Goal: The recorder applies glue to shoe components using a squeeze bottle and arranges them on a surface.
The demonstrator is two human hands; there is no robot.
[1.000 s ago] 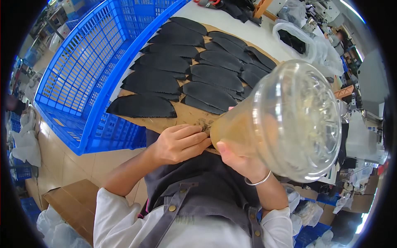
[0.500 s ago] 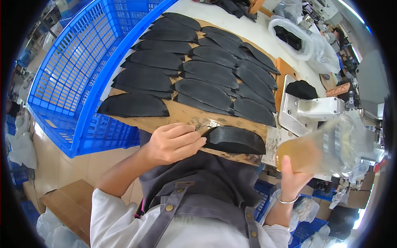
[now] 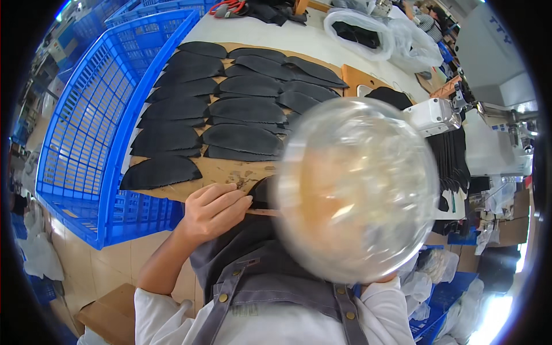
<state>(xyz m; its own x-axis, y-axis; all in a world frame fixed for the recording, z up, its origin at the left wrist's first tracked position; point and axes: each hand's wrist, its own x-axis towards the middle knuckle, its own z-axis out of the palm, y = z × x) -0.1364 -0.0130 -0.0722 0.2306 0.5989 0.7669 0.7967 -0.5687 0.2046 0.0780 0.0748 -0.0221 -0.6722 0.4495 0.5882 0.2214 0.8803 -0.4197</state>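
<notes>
A large clear plastic cup (image 3: 359, 190) with something amber in it fills the middle right, close up and blurred by motion. My right hand is mostly hidden behind this cup, gripping it; only a bit of its arm shows below. At the front edge of a brown board (image 3: 221, 172), my left hand (image 3: 215, 211) is closed, fingers curled and thumb hidden. Its fingertips meet the left end of a black curved fabric piece (image 3: 261, 194), which the cup largely covers. What lies inside the fingers does not show. Overlapping rows of similar black pieces (image 3: 244, 112) cover the board.
A blue plastic crate (image 3: 86, 135) stands against the table's left side. At the right are a white sewing machine (image 3: 434, 117) and hanging black pieces (image 3: 454, 155). Clear bags (image 3: 359, 34) and red-handled scissors (image 3: 227, 8) lie at the back. A person (image 3: 428, 24) is beyond.
The cup has come up and leftward, much closer to the view, and now hides my right hand and part of the board. My left hand stays by the front piece. The view has shifted.
</notes>
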